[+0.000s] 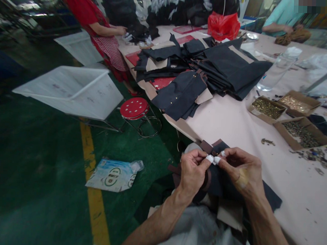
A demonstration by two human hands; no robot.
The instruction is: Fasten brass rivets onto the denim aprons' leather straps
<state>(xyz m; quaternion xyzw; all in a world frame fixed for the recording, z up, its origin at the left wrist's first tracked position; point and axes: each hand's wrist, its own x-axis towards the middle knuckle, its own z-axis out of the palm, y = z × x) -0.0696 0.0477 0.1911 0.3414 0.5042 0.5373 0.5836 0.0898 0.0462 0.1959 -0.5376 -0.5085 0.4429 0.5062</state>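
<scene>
The green floor point(55, 208) carries a yellow line point(92, 191); the pale-covered table point(219, 117) extends from the far side to the near right; 2 white bins, 1 nearer point(97, 98) and 1 farther point(80, 48), stand left of the table; a person in red point(87, 12) is at its far left side, and a turquoise sleeve point(283, 16) shows at far right; the pile of dark fabric panels point(229, 67) lies on the table, ahead of the hands; the dark fabric piece point(217, 183), with brown trim, lies across the wearer's lap, at the near table edge; the left hand point(192, 170) and the right hand point(244, 171) are closed in pinch grips at its brown-trimmed upper part, fingertips nearly meeting; both hands have white coverings on fingertips; whether a smaller part is between them cannot be told; the red-topped stool point(134, 108) stands between the nearer bin and the table; the printed bag point(112, 174) lies on the floor; the red plastic bag point(223, 26) sits behind the pile; the clear bottle point(279, 71) stands tilted in view, right of the pile; 3 open cardboard boxes point(286, 138) at right contain small metallic parts point(301, 134); a small cluster of brass-coloured parts point(268, 142) lies loose beside them.
</scene>
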